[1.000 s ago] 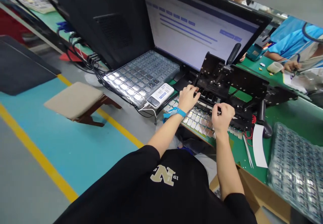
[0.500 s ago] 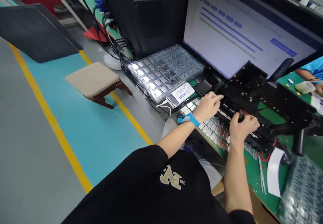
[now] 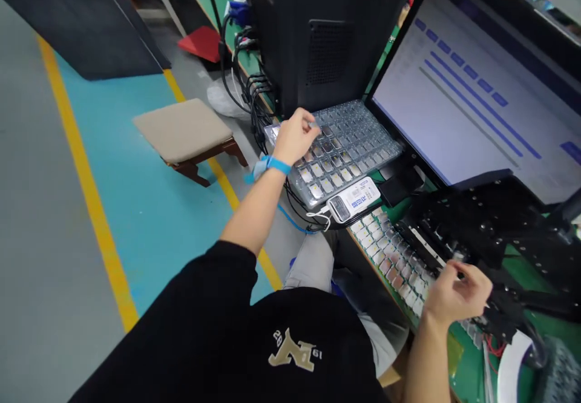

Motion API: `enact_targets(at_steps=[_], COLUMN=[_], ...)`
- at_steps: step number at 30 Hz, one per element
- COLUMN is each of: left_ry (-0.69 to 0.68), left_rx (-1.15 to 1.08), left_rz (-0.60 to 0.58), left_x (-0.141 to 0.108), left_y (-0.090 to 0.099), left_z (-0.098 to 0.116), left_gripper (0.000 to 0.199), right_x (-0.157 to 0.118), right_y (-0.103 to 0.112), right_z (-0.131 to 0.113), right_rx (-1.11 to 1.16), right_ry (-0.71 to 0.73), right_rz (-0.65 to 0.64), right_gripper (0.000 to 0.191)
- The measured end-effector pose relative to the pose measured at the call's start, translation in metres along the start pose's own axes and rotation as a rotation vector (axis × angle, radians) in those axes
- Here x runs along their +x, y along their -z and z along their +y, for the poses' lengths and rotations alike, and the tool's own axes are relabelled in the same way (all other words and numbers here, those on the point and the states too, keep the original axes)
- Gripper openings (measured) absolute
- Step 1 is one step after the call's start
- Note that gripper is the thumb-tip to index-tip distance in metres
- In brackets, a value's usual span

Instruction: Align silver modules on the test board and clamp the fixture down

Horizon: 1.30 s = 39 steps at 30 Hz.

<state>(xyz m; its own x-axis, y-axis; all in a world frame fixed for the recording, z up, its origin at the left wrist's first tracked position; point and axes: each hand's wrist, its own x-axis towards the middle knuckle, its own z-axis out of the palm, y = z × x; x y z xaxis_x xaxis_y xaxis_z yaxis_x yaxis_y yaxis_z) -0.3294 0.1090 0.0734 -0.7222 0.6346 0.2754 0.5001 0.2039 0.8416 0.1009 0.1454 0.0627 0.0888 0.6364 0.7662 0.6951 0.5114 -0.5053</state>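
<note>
My left hand [image 3: 295,135], with a blue wristband [image 3: 278,164], is over the upper left part of a clear plastic tray [image 3: 381,156]. Its fingers are pinched; whatever may be between them is too small to make out. Small square metallic pieces [image 3: 336,180] sit in several of the tray's pockets. Lower right, my right hand [image 3: 460,291] is at the front of a black fixture [image 3: 481,221], thumb and fingertips pressed together. A small shiny spot shows by its fingertips, but I cannot tell what they hold. Rows of small square pieces [image 3: 385,249] lie along the bench edge below the fixture.
A white device with a small display [image 3: 354,199] and cable lies between tray and fixture. A monitor [image 3: 472,88] and black computer case [image 3: 331,52] stand behind. Tweezers [image 3: 487,373] and a curved white strip [image 3: 512,366] are lower right. A stool [image 3: 184,131] stands left.
My left hand has moved from the fixture left to the tray. My right hand stays by the fixture, its fingers now pinched at the front. The view has shifted left.
</note>
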Motion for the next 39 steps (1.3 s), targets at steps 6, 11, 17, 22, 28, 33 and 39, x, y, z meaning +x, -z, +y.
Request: enact_targets(at_steps=[6, 11, 17, 22, 28, 33, 39], left_ry=[0.038, 0.042, 0.075, 0.094, 0.011, -0.079, -0.478], left_rx=[0.174, 0.219, 0.303, 0.384, 0.370, 0.304, 0.113], left_rz=[0.017, 0.044, -0.003, 0.000, -0.050, -0.101, -0.405], left_x=[0.049, 0.044, 0.049, 0.048, 0.048, 0.048, -0.075], left_y=[-0.028, -0.034, -0.034, -0.033, -0.023, -0.007, -0.051], left_z=[-0.020, -0.019, -0.020, -0.019, -0.026, -0.013, 0.072], left_gripper=[0.026, 0.026, 0.024, 0.025, 0.027, 0.020, 0.023], right_x=[0.018, 0.032, 0.029, 0.025, 0.016, -0.008, -0.018], right_y=[-0.093, -0.177, -0.198, -0.200, -0.158, -0.054, -0.004], right_z=[-0.086, -0.110, -0.105, -0.107, -0.114, -0.066, 0.005], right_rx=[0.329, 0.381, 0.244, 0.208, 0.248, 0.267, -0.209], right_ry=[0.153, 0.078, 0.095, 0.058, 0.078, 0.025, -0.190], right_rz=[-0.482, -0.681, -0.805, -0.844, -0.806, -0.536, -0.141], right_gripper=[0.013, 0.017, 0.019, 0.021, 0.019, 0.020, 0.027])
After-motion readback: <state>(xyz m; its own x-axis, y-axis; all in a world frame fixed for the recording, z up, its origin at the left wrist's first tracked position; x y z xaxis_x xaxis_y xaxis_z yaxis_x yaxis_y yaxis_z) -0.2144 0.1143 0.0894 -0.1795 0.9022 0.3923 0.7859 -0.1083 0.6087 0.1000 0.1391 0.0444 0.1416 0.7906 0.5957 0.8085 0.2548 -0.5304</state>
